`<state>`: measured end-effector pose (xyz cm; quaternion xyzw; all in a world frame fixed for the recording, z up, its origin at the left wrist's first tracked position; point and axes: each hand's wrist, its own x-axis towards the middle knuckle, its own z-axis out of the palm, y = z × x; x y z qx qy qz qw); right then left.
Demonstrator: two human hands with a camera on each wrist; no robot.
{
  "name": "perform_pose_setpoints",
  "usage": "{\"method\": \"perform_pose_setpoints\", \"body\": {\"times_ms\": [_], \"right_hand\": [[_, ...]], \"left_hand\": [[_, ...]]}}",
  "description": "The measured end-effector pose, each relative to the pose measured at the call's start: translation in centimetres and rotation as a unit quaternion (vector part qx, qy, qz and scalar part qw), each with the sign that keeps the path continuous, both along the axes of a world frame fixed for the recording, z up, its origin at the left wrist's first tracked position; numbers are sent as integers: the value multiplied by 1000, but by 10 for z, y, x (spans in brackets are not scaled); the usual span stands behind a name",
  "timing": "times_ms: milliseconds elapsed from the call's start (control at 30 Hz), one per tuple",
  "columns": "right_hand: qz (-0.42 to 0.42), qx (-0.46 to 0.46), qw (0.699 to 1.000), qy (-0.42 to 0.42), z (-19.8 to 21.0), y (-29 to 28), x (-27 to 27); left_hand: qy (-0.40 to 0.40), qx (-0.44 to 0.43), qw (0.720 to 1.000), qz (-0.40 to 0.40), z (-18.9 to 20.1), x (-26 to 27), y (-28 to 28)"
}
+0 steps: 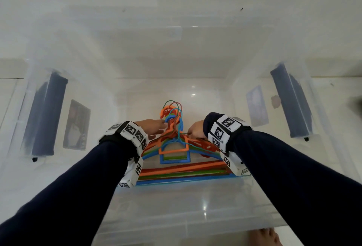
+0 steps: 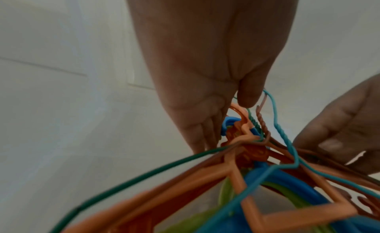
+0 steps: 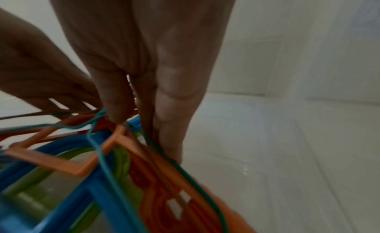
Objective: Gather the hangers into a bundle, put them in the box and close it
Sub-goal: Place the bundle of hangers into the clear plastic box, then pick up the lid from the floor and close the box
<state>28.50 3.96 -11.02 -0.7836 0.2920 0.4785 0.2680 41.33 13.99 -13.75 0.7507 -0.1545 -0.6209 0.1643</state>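
Observation:
A bundle of hangers (image 1: 176,153), orange, blue and green plastic ones plus thin wire ones, is down inside the clear plastic box (image 1: 195,216). Its hooks (image 1: 172,112) point away from me. My left hand (image 1: 154,127) holds the bundle at the necks, with the thumb (image 2: 246,96) over the wire hooks and the fingers (image 2: 205,135) behind. My right hand (image 1: 195,131) pinches the right shoulder of the bundle just beside the necks, its thumb (image 3: 117,106) on top and fingers (image 3: 168,139) underneath. Whether the bundle rests on the box floor I cannot tell.
The box walls rise all round my forearms. Dark blue latch handles hang on the left side (image 1: 45,116) and the right side (image 1: 291,101). White tiled floor (image 1: 11,99) shows through the plastic. A bare foot (image 1: 264,238) stands just before the box's near wall.

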Motion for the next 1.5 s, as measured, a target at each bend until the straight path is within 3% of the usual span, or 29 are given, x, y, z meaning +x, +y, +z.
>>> {"method": "perform_pose_setpoints", "body": {"times_ms": [67, 167, 267, 400, 600, 833, 900, 1000, 1067, 1233, 1367, 1400, 1500], "right_hand": [[34, 11, 999, -1, -5, 8, 1], [20, 16, 1000, -5, -7, 12, 3], [29, 31, 999, -21, -4, 15, 1], [15, 19, 1000, 18, -6, 7, -8], [31, 46, 997, 52, -8, 4, -22], [-15, 20, 999, -37, -12, 27, -12], [-36, 17, 998, -58, 0, 20, -15], [-54, -13, 995, -81, 35, 12, -19], [-17, -57, 995, -76, 69, 13, -19], [70, -160, 977, -121, 183, 37, -13], [82, -226, 941, -238, 283, 94, 8], [73, -229, 935, -260, 297, 99, 11], [62, -199, 904, -374, 346, 163, 39]], "left_hand": [[14, -1, 999, -34, -1, -2, 3], [6, 12, 998, -60, 1, 0, 10], [-31, 51, 986, -158, 9, 0, 15], [-32, 91, 956, -277, 16, -4, 16], [-36, 57, 959, -275, 10, -16, 21], [-48, 33, 957, -285, 16, -27, 18], [-96, 35, 948, -302, 25, -22, 17], [-174, 33, 929, -324, 54, -14, 19], [-212, 8, 921, -325, 85, -10, 21], [-299, -106, 916, -245, 199, -3, 53], [-386, -178, 889, -168, 297, -3, 133], [-396, -189, 886, -153, 309, -4, 141], [-460, -205, 862, -53, 359, -5, 237]]}}
